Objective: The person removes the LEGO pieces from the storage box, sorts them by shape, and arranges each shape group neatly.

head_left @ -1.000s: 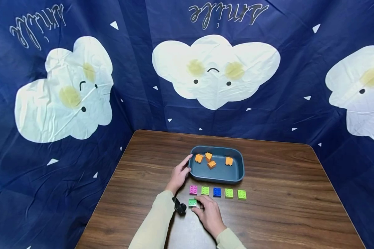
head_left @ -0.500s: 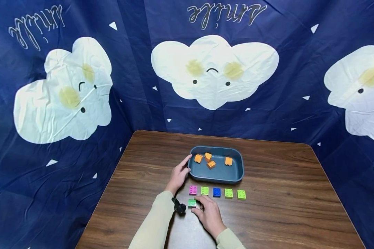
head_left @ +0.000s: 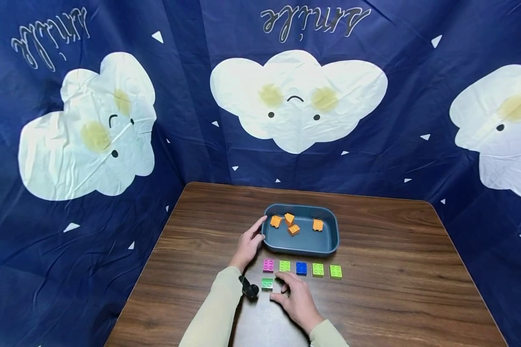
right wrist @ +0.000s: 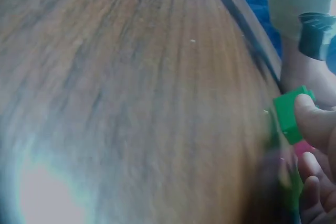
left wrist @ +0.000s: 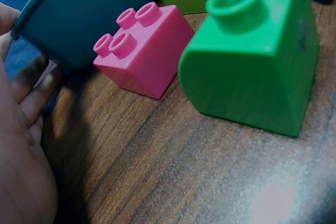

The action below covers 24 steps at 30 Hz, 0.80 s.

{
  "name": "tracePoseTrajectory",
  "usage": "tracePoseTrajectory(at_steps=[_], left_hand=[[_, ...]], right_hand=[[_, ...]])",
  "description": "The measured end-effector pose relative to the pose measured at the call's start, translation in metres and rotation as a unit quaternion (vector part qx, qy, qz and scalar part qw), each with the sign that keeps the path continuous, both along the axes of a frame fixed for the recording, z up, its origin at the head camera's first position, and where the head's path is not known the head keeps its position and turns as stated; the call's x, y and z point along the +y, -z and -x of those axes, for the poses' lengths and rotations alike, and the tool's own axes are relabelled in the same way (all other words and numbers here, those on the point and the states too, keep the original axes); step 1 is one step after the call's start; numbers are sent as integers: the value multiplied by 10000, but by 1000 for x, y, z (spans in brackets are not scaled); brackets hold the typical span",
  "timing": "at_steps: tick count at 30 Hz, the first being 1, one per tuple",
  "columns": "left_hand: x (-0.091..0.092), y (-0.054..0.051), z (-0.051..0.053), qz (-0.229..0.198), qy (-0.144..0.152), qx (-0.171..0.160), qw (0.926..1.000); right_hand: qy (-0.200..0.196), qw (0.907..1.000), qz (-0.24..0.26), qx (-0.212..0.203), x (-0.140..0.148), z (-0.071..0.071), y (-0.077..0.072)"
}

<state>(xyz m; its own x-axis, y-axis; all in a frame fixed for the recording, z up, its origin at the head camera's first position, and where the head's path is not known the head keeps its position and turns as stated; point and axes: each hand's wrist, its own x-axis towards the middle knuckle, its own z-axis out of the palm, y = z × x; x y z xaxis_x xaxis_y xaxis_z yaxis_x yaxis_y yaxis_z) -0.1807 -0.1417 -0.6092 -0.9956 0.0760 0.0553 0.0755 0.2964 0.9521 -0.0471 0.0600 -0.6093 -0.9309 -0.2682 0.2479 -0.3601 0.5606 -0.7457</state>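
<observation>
On the table, a green block (head_left: 267,284) with two studs visible on top stands by itself. My right hand (head_left: 299,299) is just right of it, thumb and fingers spread apart with a small gap to the block in the head view. In the right wrist view the thumb overlaps the green block (right wrist: 286,116). My left hand (head_left: 248,246) rests against the left end of a dark blue bin (head_left: 301,248), its fingers mostly straight. Palm and fingers (left wrist: 34,93) lie beside the bin's wall (left wrist: 89,19) in the left wrist view. Behind the green block is a pink block (left wrist: 144,51).
Several orange blocks (head_left: 293,230) lie inside the bin. In front of it runs a row with the pink block, lime green blocks (head_left: 318,269) and a blue block (head_left: 301,268). A dark blue cloud-print cloth (head_left: 191,120) hangs behind the wooden table (head_left: 386,250).
My right hand has moved slightly right and toward me, off the green block, with its fingers parted. The block stays in place. My left hand keeps its position at the bin.
</observation>
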Motion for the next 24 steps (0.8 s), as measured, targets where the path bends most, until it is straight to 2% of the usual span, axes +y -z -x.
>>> tracePoseTrajectory(at_steps=[2,5,10,12,18,21,24], left_hand=[[0,1,0,14,3,12,10000],[-1,2,0,43,-2,47,10000],[-1,2,1,69,10,97,9999],[-1,1,2,88,-1,107,9999],[-1,1,2,107,-10,40,9999],[-1,2,1,77,23,7,10000],[0,1,1,84,2,19,10000]], right_hand=[[-35,10000,24,-79,5,-1,-5],[-25,10000,30,53,13,-3,-14],[187,9971,-105,732,27,7,-36],[296,9948,-177,961,34,14,-46],[383,9907,-338,1265,55,42,-70],[394,9896,-455,1308,63,59,-79],[337,9910,-538,1180,67,77,-85]])
